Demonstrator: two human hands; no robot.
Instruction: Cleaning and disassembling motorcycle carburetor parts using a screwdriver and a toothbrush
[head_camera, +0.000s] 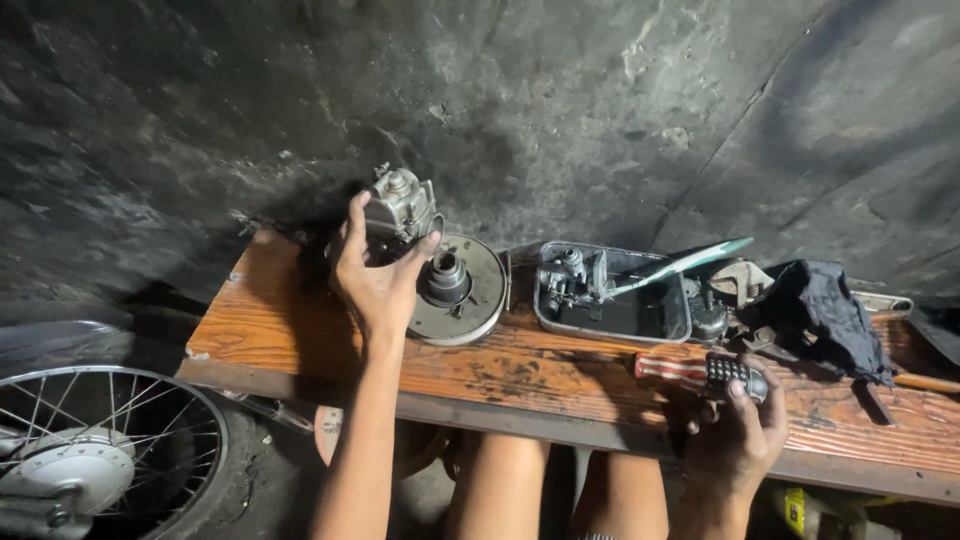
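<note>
Where the stained wooden bench (300, 330) runs beneath a dark wall, items list thus: spoked wheel (90, 450) below its left corner; round metal disc (470, 295) mid-bench; metal tray (610, 300) of small parts with a toothbrush (680, 263); black rag (825, 310) toward the right edge. Left hand (375, 280), fingers closed around a small metal carburetor (400, 205), holds it raised near the back edge. Right hand (740, 425) is clamped on a small keypad phone (735, 375) at the front edge, beside a red-handled screwdriver (668, 368). Step judged: inspection of the carburetor; a tool would require the right hand freed.
</note>
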